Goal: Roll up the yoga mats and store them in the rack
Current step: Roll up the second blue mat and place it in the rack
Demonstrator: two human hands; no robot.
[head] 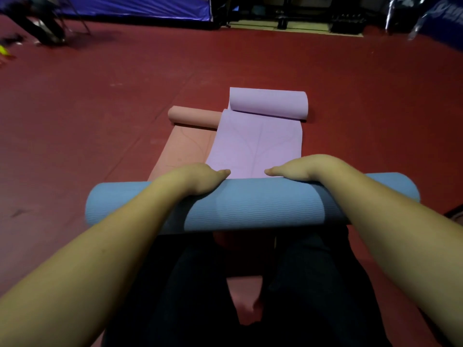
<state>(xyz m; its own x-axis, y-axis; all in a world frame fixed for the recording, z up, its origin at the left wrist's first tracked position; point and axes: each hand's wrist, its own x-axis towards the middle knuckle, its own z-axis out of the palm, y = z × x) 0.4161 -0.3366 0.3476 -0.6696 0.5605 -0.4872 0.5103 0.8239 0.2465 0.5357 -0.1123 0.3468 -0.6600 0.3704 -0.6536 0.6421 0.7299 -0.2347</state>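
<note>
A blue yoga mat [253, 209] lies fully rolled across the frame in front of my knees. My left hand [198, 179] curls over its far edge on the left, and my right hand [308, 169] does the same on the right. Beyond it a purple mat [253, 141] lies flat, with its far end rolled into a thick tube. A pink mat [185, 146] lies to its left, partly under the purple one, its far end also rolled. No rack is in view.
Dark red floor [100, 108] spreads on all sides. A blue tent-like wall [130, 6] stands at the back left, dark frames and equipment [300, 18] at the back centre. My dark-trousered legs [250, 296] fill the bottom.
</note>
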